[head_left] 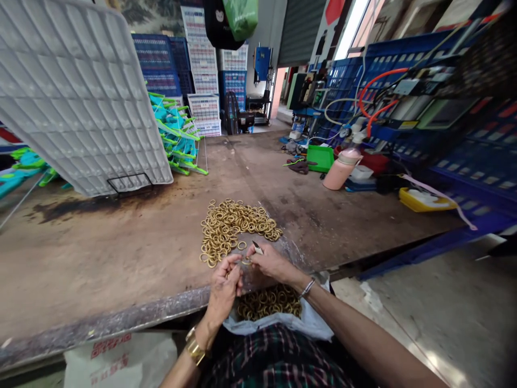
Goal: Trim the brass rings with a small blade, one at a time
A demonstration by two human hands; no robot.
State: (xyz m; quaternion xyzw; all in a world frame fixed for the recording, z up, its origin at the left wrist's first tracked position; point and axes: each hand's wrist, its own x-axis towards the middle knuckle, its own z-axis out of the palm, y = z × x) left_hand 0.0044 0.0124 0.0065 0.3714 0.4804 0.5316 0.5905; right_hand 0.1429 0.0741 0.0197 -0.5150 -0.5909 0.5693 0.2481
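A pile of brass-coloured rings point(230, 223) lies on the brown table point(121, 248) just beyond my hands. My right hand point(270, 261) is closed on a small blade with a pale handle point(257, 248), its dark tip pointing up and left. One ring point(245, 261) shows by its fingertips. My left hand point(226, 280) is closed beside it, fingers curled; what it holds is too small to make out. Below the table edge, an open white bag point(315, 322) on my lap holds many more rings point(269, 303).
A grey ribbed tray point(84, 102) stands upright at the left, by green and turquoise plastic pieces point(181, 134). A pink bottle point(341, 170), a green tray point(321, 158) and a yellow tray point(424, 201) are at the right. Crates point(203, 75) are stacked behind.
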